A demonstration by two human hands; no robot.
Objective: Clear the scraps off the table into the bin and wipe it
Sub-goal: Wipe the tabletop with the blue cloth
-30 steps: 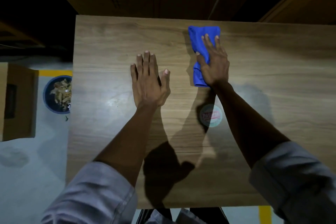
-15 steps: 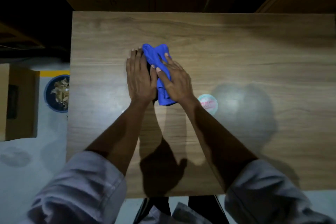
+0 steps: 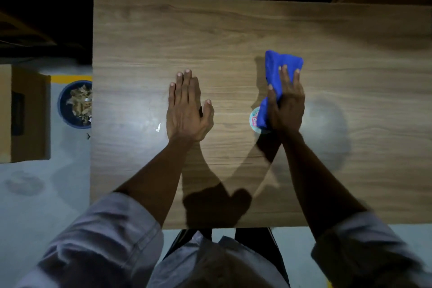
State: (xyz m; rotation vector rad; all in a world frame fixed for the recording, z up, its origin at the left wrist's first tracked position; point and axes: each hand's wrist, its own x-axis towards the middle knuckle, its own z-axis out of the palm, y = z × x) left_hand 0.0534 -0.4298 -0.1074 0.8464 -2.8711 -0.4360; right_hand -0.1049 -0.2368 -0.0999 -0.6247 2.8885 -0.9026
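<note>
Your right hand (image 3: 286,103) presses flat, fingers straight, on the blue cloth (image 3: 281,63) at 3 o'clock; your left hand (image 3: 188,110) lies flat on the bench (image 3: 233,30). Wipe in overlapping strokes toward the white scrap (image 3: 158,127) at 9 o'clock.

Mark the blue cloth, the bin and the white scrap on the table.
blue cloth (image 3: 278,63): head view, folded upper part.
bin (image 3: 59,106): head view, left rim.
white scrap (image 3: 158,127): head view, its middle.
</note>
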